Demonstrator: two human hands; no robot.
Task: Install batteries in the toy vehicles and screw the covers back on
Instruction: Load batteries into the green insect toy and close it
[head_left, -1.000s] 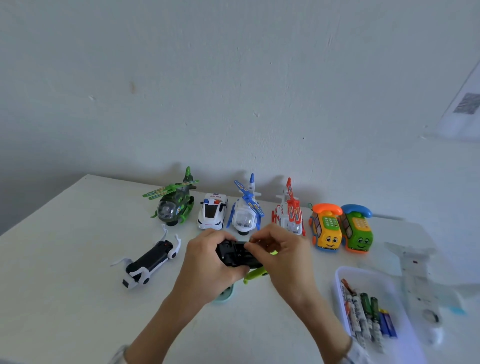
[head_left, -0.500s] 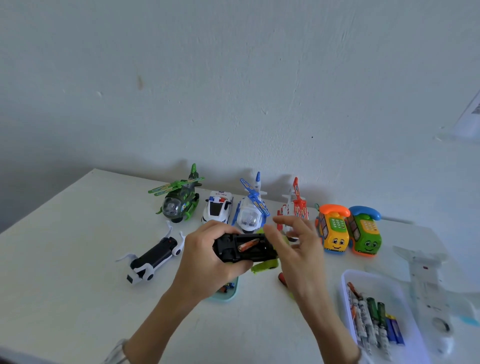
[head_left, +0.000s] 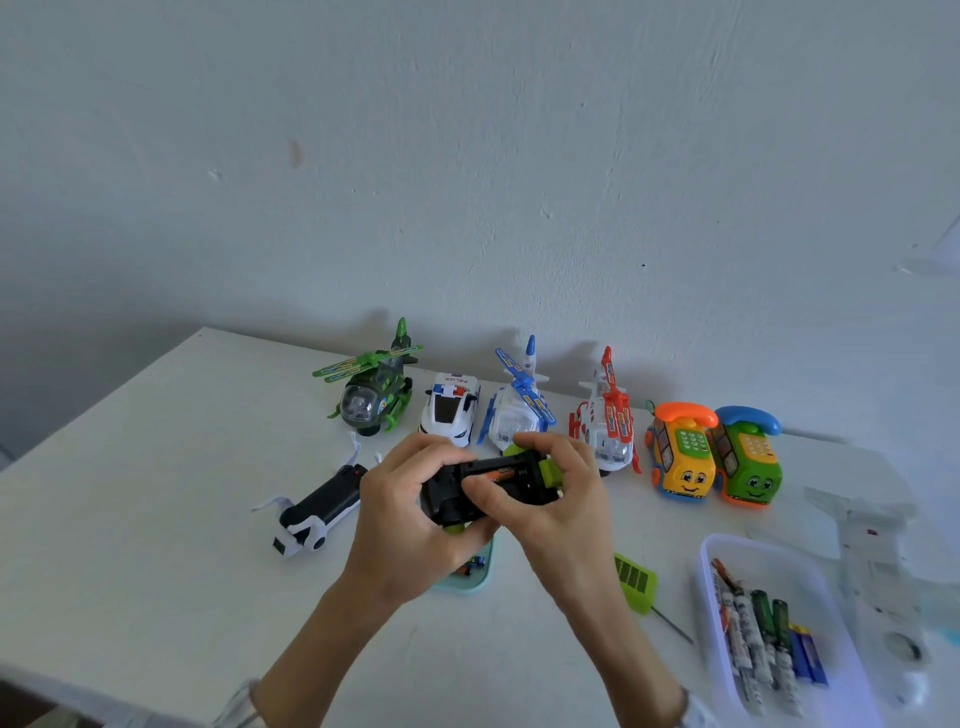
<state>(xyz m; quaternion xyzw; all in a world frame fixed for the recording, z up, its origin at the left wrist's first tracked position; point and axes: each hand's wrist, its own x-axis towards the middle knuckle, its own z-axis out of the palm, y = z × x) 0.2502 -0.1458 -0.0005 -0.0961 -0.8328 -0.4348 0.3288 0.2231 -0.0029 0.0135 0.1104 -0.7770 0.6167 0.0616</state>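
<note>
So the black toy vehicle (head_left: 483, 491) is sitting belly-up at the center of the frame, lifted off the tabletop (head_left: 156, 467). The left hand (head_left: 410, 519) is gripping its left end, fingers curled round it. The right hand (head_left: 550, 499) is holding the right end, its thumb pressing on the orange battery (head_left: 501, 475) lying in the open compartment.

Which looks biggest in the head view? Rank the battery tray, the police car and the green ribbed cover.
1. Battery tray, though nearest the camera.
2. Police car, though it's farther back.
3. Green ribbed cover.
</note>
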